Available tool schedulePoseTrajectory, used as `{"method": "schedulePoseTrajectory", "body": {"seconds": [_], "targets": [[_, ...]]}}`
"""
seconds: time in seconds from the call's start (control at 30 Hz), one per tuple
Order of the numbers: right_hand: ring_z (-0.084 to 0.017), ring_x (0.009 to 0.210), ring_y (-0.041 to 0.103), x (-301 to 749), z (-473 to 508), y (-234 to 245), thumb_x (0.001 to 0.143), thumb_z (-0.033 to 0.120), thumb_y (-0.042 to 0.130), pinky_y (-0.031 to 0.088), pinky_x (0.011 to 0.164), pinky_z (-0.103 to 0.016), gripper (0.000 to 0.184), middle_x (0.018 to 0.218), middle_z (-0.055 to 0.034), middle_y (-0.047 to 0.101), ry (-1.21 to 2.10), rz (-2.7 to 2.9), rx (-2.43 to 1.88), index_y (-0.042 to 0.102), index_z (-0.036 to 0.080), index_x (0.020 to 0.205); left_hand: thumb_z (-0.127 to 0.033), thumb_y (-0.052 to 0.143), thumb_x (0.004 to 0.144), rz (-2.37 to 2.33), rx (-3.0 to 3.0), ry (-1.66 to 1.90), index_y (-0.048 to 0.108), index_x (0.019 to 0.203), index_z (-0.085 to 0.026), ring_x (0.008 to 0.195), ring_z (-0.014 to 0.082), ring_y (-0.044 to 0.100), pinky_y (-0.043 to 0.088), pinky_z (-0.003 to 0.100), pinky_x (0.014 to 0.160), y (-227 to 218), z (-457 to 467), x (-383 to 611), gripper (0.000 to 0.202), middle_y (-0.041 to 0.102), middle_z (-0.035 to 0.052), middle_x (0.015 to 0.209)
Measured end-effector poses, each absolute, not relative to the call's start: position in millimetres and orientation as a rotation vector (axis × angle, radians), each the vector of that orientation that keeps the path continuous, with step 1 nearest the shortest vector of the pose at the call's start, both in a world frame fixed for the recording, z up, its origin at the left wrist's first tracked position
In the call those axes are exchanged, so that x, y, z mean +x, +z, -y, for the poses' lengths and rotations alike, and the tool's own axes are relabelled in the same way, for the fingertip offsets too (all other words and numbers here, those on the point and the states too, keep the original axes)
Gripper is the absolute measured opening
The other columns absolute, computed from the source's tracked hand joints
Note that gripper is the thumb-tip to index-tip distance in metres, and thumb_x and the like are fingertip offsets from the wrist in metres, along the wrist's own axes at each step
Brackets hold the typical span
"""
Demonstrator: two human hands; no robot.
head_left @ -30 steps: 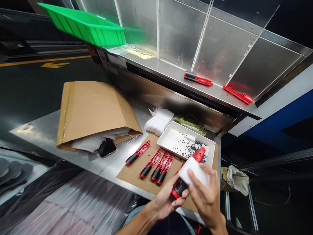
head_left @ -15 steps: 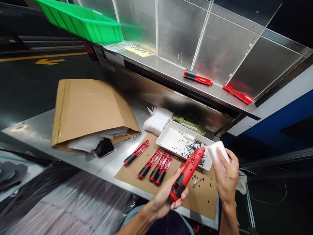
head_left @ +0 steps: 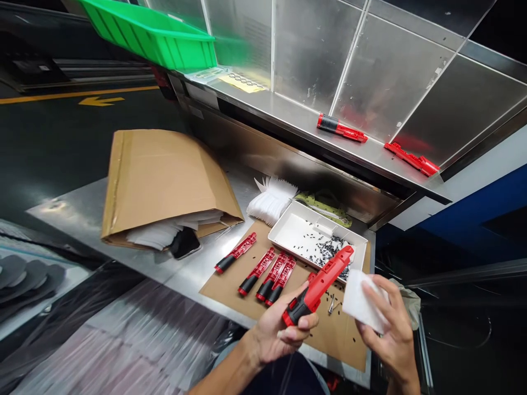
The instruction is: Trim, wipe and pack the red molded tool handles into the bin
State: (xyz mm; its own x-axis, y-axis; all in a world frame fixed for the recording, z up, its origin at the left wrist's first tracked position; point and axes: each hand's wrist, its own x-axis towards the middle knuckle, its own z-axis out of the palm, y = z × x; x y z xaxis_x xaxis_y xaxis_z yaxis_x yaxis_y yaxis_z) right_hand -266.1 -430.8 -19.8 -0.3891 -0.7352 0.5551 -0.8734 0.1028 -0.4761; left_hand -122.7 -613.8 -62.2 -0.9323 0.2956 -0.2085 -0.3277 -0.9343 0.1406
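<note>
My left hand (head_left: 280,329) is wrapped round the black lower part of a red and black plastic housing (head_left: 323,285), which tilts up to the right. In my right hand (head_left: 393,326) is a white foam pad (head_left: 362,300), pinched between thumb and fingers just right of the housing and apart from it. Behind them stands a white tray (head_left: 288,230) with many small black parts in it. Several red and black housing halves (head_left: 260,270) lie inner side up on a brown cardboard sheet (head_left: 230,280), left of my hands. Small metal pieces (head_left: 331,304) lie near the tray.
A cardboard box (head_left: 168,181) on its side holds white sheets, with a phone (head_left: 184,243) at its mouth. A white foam stack (head_left: 272,202) stands by the tray. The raised shelf (head_left: 288,112) bears two red housing parts (head_left: 341,129) and a green bin (head_left: 164,41).
My right hand has moved down with the white foam pad. The left hand has turned the housing so its side shows more. The whole view has shifted slightly.
</note>
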Motion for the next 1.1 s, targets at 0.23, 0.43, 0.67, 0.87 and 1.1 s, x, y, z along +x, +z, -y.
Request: {"method": "schedulePoseTrajectory", "body": {"seconds": [0.23, 0.43, 0.67, 0.87, 1.1], "targets": [[-0.026, 0.104, 0.054, -254.2, 454.7, 1.4, 0.071, 0.013, 0.059, 0.054, 0.082, -0.042, 0.068, 0.123, -0.0087, 0.048, 0.893, 2.102, 1.987, 0.057, 0.032, 0.137, -0.068, 0.045, 0.091, -0.921, -0.765, 2.773, 0.064, 0.081, -0.013, 0.031, 0.0060, 0.043, 0.021, 0.015, 0.032, -52.6, 598.5, -127.4, 0.059, 0.055, -0.0004, 0.047], [-0.024, 0.096, 0.054, -259.6, 452.0, -10.5, 0.067, 0.014, 0.060, 0.054, 0.077, -0.040, 0.067, 0.115, -0.0073, 0.048, 0.913, 2.032, 2.024, 0.061, 0.031, 0.132, -0.066, 0.053, 0.089, -1.113, -0.809, 2.753, 0.050, 0.135, -0.018, 0.031, 0.0089, 0.044, 0.024, 0.016, 0.033, -48.0, 595.7, -123.9, 0.067, 0.057, -0.0040, 0.047], [-0.031, 0.116, 0.051, -293.6, 425.5, -20.2, 0.080, 0.017, 0.057, 0.052, 0.087, -0.051, 0.056, 0.132, -0.0108, 0.047, 1.042, 2.101, 1.484, 0.058, 0.031, 0.135, -0.068, 0.053, 0.087, -0.764, -0.524, 2.709, 0.063, 0.104, -0.014, 0.027, 0.0027, 0.029, 0.007, 0.016, 0.031, -59.2, 611.3, -116.5, 0.057, 0.049, -0.0064, 0.046], [-0.028, 0.105, 0.055, -288.8, 443.3, -17.1, 0.073, 0.014, 0.060, 0.053, 0.083, -0.048, 0.066, 0.127, -0.0089, 0.056, 0.836, 2.021, 1.722, 0.058, 0.032, 0.136, -0.067, 0.055, 0.086, -0.755, -0.503, 2.683, 0.061, 0.095, -0.015, 0.028, 0.0027, 0.027, 0.006, 0.015, 0.032, -61.8, 618.6, -115.0, 0.053, 0.049, -0.0063, 0.046], [-0.029, 0.107, 0.056, -303.9, 429.5, 7.9, 0.066, 0.010, 0.062, 0.051, 0.086, -0.049, 0.071, 0.125, -0.0059, 0.065, 0.689, 1.971, 1.865, 0.059, 0.030, 0.134, -0.072, 0.045, 0.089, -0.865, -0.460, 2.534, 0.064, 0.100, -0.014, 0.027, 0.0053, 0.028, 0.009, 0.017, 0.029, -68.6, 633.8, -108.8, 0.061, 0.050, -0.0042, 0.044]]}}
